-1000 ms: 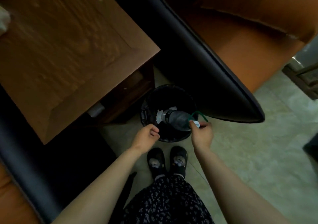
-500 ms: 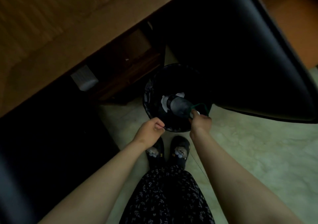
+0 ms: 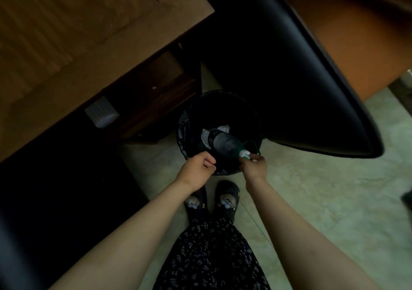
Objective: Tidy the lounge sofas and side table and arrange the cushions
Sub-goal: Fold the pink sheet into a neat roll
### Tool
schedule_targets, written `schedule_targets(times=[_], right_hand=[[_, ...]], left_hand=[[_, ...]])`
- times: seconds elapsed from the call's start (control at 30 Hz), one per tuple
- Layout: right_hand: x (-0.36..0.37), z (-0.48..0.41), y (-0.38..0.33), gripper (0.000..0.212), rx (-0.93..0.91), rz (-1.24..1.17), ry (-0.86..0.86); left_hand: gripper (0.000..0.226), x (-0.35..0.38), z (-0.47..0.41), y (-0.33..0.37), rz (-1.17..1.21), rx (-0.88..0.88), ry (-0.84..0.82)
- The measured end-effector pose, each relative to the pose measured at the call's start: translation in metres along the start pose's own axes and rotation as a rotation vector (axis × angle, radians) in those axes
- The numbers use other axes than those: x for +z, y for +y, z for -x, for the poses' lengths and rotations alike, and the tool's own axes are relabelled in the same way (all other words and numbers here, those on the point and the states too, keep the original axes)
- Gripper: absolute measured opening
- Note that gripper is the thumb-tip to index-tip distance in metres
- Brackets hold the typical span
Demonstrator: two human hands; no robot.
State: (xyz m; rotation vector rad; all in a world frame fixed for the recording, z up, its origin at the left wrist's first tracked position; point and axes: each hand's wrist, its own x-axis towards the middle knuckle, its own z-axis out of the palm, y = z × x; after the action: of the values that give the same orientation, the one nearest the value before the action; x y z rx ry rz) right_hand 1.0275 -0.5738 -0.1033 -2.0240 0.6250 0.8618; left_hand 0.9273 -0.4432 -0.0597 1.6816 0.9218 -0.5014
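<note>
the bottle (image 3: 224, 143) lies inside the black mesh bin (image 3: 181, 133), just ahead of both hands. its white cap (image 3: 244, 155) sits at the near right rim, right against the right hand (image 3: 254, 166). the left hand (image 3: 198, 166) is at the near left rim, a little apart from the bottle's side.

the right hand's fingers are curled and pinch the cap end, where a thin green cord (image 3: 250, 143) loops out of the grip. the left hand's fingers are curled in with the thumb against them, touching the dark rim. whether it grips the rim or the liner there, i cannot tell. the two hands are apart, with the near edge of the bin between them.

the bottle lies tilted, its long axis running from near right to far left. the cap points back toward the person and up at the rim. the base points down into the bin, resting by some white paper (image 3: 223, 129).

the bin stands on the pale floor (image 3: 312, 189), between the corner of the wooden table (image 3: 100, 44) and the dark sofa arm (image 3: 301, 78). a pair of dark slippers (image 3: 227, 197) stands just behind it.
</note>
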Motion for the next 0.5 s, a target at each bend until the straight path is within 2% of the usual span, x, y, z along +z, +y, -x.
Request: schedule_targets(times=[0.13, 0.27, 0.5], right_hand=[[-0.011, 0.027, -0.012, 0.032, -0.135, 0.080, -0.114], [-0.019, 0.054, -0.028, 0.032, -0.286, 0.128, -0.214], [-0.049, 0.094, -0.071, 0.030, -0.486, 0.298, -0.220]], left_hand=[[0.008, -0.004, 0.009, 0.018, -0.024, 0.043, 0.000], [0.012, -0.015, 0.021, 0.039, -0.060, 0.085, 0.018], [0.010, -0.048, 0.053, 0.076, -0.153, 0.117, 0.041]])
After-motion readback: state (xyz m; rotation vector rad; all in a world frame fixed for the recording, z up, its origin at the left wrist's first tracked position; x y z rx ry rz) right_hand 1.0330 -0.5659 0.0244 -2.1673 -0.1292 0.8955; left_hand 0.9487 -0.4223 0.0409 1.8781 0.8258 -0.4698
